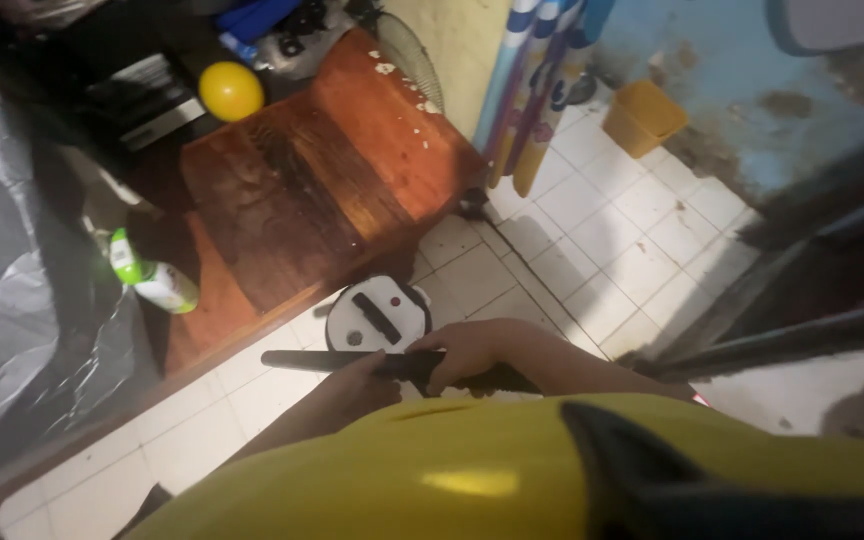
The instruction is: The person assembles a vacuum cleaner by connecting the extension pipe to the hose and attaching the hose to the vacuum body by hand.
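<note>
My left hand (360, 378) and my right hand (467, 350) both grip a long black handle (302, 359) that lies across the view, close to my body. My yellow shirt (472, 470) fills the bottom of the frame and hides my lower arms. Just beyond my hands, a round white appliance (377, 315) with a black strip and a small red dot sits on the white tiled floor (592, 250).
A reddish wooden table (322, 170) stands ahead; a yellow ball (231, 90) and dark clutter lie behind it. A white and green bottle (152, 278) lies at its left. A small orange bin (642, 115) stands by the blue wall, striped poles (537, 90) lean nearby.
</note>
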